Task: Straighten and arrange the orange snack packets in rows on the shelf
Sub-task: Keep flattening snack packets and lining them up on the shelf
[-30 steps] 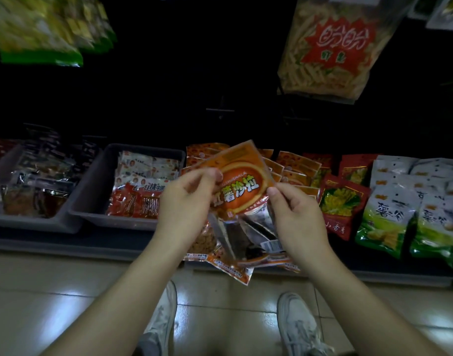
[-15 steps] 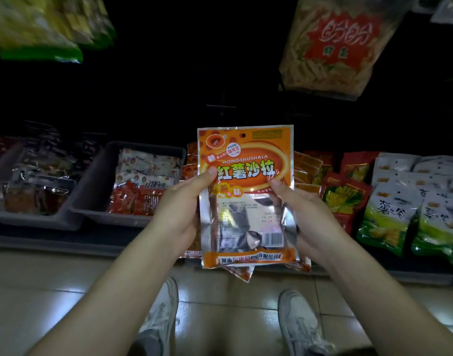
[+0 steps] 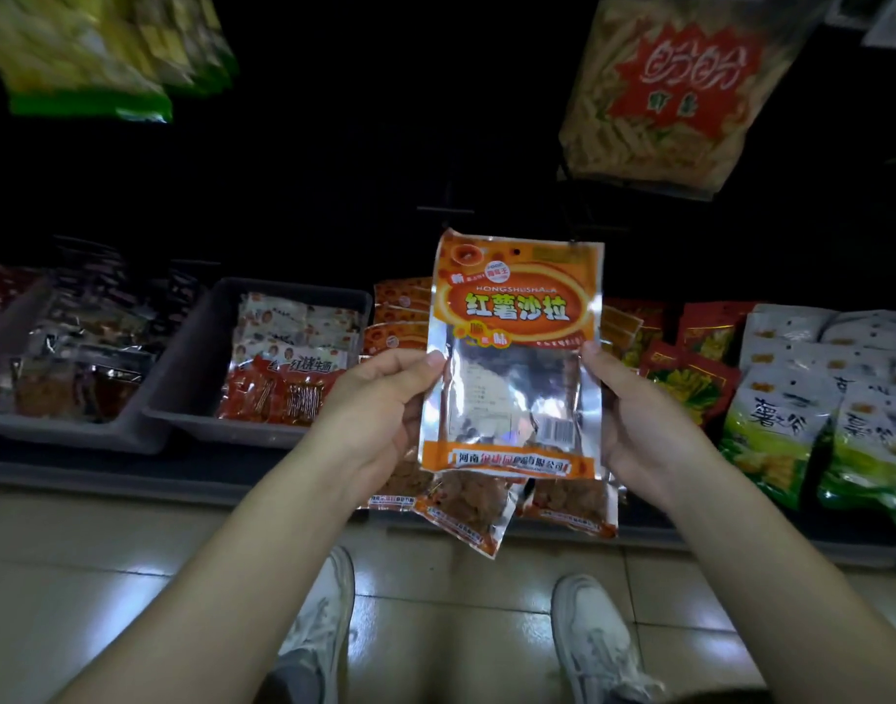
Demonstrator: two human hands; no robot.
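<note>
Nearest: white sneakers [image 3: 598,647] on glossy tiled floor [image 3: 131,576], so the person is standing right up against the shelf.

L hand [image 3: 380,398] and R hand [image 3: 639,424] each pinch one side edge of a flat orange-and-clear foil snack packet [image 3: 517,358], thumbs on the front, fingers wrapped behind. It's held upright w/ label facing the cam, prob to flatten it and check orientation before placing. The packet is in the air over the shelf front, clear of the stock.

Just below it: two skewed orange packets [image 3: 466,505] w/ brown contents, one corner hanging past the dark shelf lip [image 3: 80,470] (likely next to fix).

Behind: orange packet rows [image 3: 400,317], overlapping and partly hidden by the held one, so can't judge how tidy they are.

Left of those: grey plastic tray [image 3: 192,378] w/ red-white sachets [image 3: 283,368]. Right: red packets [image 3: 690,378], then green-white bags [image 3: 791,424].

Farthest, overhead: clear hanging bag of pale sticks [image 3: 679,94] and blurred yellow-green bags [image 3: 80,58].

Est.: task is partway, front edge not yet sorted.
</note>
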